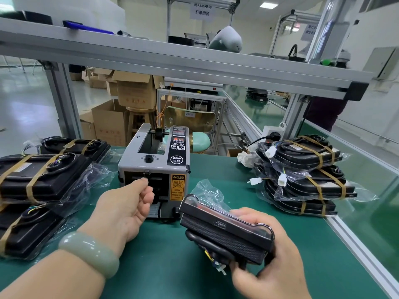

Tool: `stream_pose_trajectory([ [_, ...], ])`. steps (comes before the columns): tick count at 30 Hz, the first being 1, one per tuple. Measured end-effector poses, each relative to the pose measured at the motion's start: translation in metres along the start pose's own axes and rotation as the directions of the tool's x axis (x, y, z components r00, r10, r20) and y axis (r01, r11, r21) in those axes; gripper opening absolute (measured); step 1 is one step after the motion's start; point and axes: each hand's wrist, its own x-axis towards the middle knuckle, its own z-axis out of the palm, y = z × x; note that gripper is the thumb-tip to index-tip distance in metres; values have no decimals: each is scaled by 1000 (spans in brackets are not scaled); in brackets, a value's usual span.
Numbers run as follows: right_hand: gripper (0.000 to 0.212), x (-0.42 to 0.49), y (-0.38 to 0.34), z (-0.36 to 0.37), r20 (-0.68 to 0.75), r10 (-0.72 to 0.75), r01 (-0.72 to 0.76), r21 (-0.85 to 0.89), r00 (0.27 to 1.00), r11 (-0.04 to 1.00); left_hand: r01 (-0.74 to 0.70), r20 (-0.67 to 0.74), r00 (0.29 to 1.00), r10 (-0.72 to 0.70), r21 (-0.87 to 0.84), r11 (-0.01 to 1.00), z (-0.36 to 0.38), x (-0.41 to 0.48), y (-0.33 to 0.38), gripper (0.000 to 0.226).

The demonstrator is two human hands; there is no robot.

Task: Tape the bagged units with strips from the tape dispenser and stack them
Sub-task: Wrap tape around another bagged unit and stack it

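Observation:
The grey tape dispenser (155, 167) stands mid-table on the green mat (164, 262). My left hand (127, 206) is at its front outlet, thumb and curled fingers pinching there; the tape strip is hidden by the fingers. My right hand (267, 272) grips a black bagged unit (224, 229) held tilted above the mat, right of the dispenser. Its clear bag sticks up behind it and its wires hang below. Taped bagged units lie in a stack on the right (311, 175) and in another stack on the left (41, 175).
An aluminium frame rail (172, 63) crosses overhead behind the dispenser. The table's metal edge (356, 247) runs along the right side. Cardboard boxes (131, 91) and a stool stand beyond the table. A power socket (273, 134) sits behind the right stack.

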Motion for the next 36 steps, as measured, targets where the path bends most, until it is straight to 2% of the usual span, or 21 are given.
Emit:
stream_pose_trajectory([
  [10, 56, -1, 4, -2, 14, -15, 15, -28, 1000, 999, 24, -14, 1000, -24, -4, 1000, -3, 0, -10, 15],
  [28, 59, -3, 8, -2, 30, -44, 46, -51, 999, 998, 24, -195, 980, -33, -51, 998, 9, 9, -17, 17],
  [31, 58, -2, 7, -2, 20, -34, 35, -47, 999, 998, 24, -124, 992, -33, -70, 997, 4, -4, -14, 20],
  [36, 58, -1, 3, 1, -9, -38, 37, -34, 999, 999, 26, 120, 993, -19, -54, 998, -14, -50, -15, 16],
])
